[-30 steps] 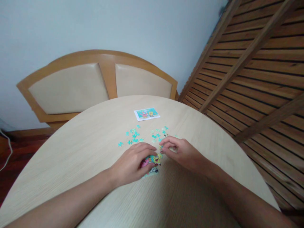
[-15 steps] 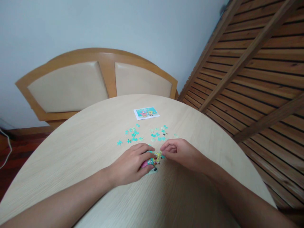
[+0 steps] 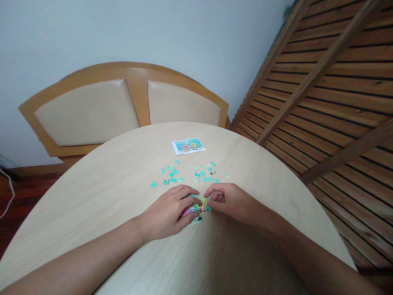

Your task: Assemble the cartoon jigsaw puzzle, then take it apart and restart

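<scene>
A partly joined jigsaw puzzle lies flat on the table, with pink, turquoise and yellow cartoon parts showing. Spread over its left and upper side are the fingers of my left hand, resting on top, with the thumb at the lower part. My right hand is at the puzzle's right edge, index finger and thumb curled close together beside the yellow figure. A small turquoise puzzle piece shows under those fingertips. My left fingers cover much of the puzzle.
Loose puzzle pieces lie beyond my hands in a left group and a right group. Farther back is a picture card with two cartoon figures. A padded chair stands behind the round table; slatted wood rises at right.
My right hand has shifted slightly at the puzzle's right edge, its fingers more curled and nearer the yellow figure. The left hand stays on the puzzle.
</scene>
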